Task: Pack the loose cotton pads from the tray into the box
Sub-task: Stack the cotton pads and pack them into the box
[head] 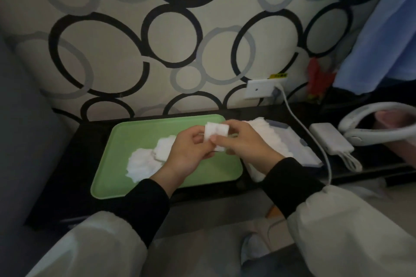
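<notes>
Where the wall (202,29) with its black and grey rings comes down to meet it, a dark counter (67,164) runs across in front of the person, and a blue cloth (382,29) hangs at the far right. On the counter lies a green tray (139,132), flat, its long side toward the wall. Just to the right of it, touching or nearly so, sits the box (301,148), pale with grey clips at its rim, and a row of cotton pads already stands packed on edge along its left part. Further right a white hoop-shaped device (371,119) rests on the counter.

The loose cotton pads (144,164) lie in a low heap on the left half of the tray, overlapping each other. Both arms, in pale sleeves with black cuffs, reach in from below. The left hand (186,153) and the right hand (243,144) meet above the tray's far right part, fingers curled, each pinching one side of a small square stack of pads (216,130) held up between them, clear of the tray and short of the box.

Smaller things lie beyond the box: a white power pack (331,139), a wall socket (261,89), and a white cable (287,102) running down from it.
</notes>
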Demonstrator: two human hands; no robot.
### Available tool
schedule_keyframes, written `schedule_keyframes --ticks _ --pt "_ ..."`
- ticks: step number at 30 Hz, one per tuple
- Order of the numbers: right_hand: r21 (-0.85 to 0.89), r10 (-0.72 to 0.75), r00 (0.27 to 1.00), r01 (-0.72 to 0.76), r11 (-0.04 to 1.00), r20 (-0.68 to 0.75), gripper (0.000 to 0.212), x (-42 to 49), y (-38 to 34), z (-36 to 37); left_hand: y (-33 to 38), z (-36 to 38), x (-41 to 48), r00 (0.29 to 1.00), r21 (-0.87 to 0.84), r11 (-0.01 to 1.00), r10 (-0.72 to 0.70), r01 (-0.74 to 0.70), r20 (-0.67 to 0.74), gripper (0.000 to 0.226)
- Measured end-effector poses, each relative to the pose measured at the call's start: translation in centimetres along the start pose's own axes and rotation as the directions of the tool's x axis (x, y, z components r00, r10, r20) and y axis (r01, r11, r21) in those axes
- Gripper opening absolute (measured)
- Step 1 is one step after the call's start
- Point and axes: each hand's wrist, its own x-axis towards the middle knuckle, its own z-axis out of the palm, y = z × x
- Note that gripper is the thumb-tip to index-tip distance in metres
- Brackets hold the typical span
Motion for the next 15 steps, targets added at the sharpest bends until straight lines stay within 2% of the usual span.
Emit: schedule_keyframes --ticks 2,4,6,7,8,9,11,13,15 --pt "-0.046 -0.031 0.999 0.033 0.998 0.033 0.016 -1.2 0.4 -2.5 0.2 2.0 -0.3 0.999 0.071 0.997 0.035 -0.037 0.033 0.019" --pt "-0.06 -0.014 0.999 0.01 0.998 -0.053 0.013 -2.2 1.1 -5.3 0.0 4.3 -0.3 0.998 0.131 0.991 0.036 -0.042 0.041 0.02" --pt "-0.03 0.012 0.987 -0.017 0.999 -0.157 0.016 -2.9 1.5 -7.7 -0.6 5.8 0.3 0.993 0.293 0.949 0.119 -0.115 0.006 0.021" --pt "-0.021 0.023 0.978 -0.028 0.999 -0.208 0.016 -3.3 2.0 -9.1 -0.8 6.8 0.8 0.983 0.43 0.886 0.181 -0.175 0.027 0.027" --pt "-0.013 0.037 0.969 -0.041 0.999 -0.244 0.016 -3.6 2.3 -10.1 -1.0 7.4 1.2 0.972 0.575 0.787 0.218 -0.226 0.084 0.044" --pt "-0.002 0.058 0.96 -0.061 0.998 -0.273 0.015 -4.0 2.8 -11.1 -1.2 8.2 1.8 0.965 0.692 0.673 0.2 -0.262 0.171 0.071" --pt "0.017 0.088 0.953 -0.087 0.996 -0.29 0.014 -4.3 3.7 -12.2 -1.5 9.1 3.0 0.959 0.838 0.475 0.047 -0.269 0.281 0.123" --pt "0.006 0.092 0.952 -0.094 0.996 -0.293 0.017 -4.3 4.7 -12.8 -1.8 9.4 4.4 0.949 0.9 0.347 -0.077 -0.263 0.307 0.14" --pt "-0.018 0.086 0.957 -0.094 0.995 -0.277 0.019 -4.2 5.5 -13.2 -2.0 9.5 5.5 0.941 0.916 0.308 -0.133 -0.258 0.31 0.141"
